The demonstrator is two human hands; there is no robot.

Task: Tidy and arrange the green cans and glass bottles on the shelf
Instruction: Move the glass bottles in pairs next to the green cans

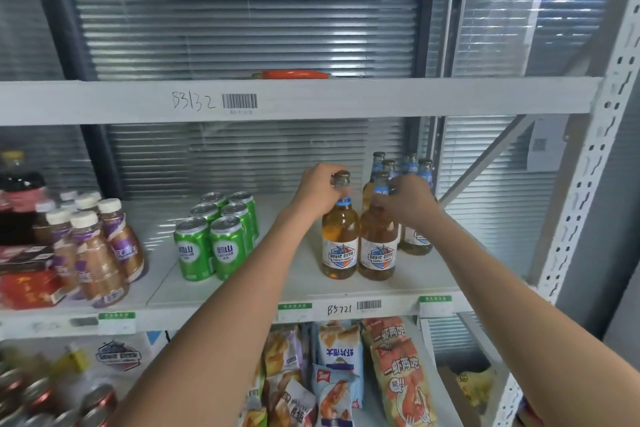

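Observation:
Several green cans (216, 236) stand in two neat rows on the middle shelf (294, 291), left of centre. To their right stand several amber glass bottles with blue neck labels. My left hand (320, 192) grips the neck of the front left bottle (340, 246). Beside it, my right hand (410, 199) grips the neck of the front right bottle (377, 250). Both bottles stand upright, side by side, near the shelf's front edge. More bottles (415, 166) stand behind them, partly hidden by my right hand.
Brown drink bottles with white caps (93, 253) and red packs crowd the shelf's left end. Snack bags (346, 374) fill the shelf below. The upper shelf beam (294, 100) hangs above the bottles. A white perforated upright (585, 191) bounds the right side.

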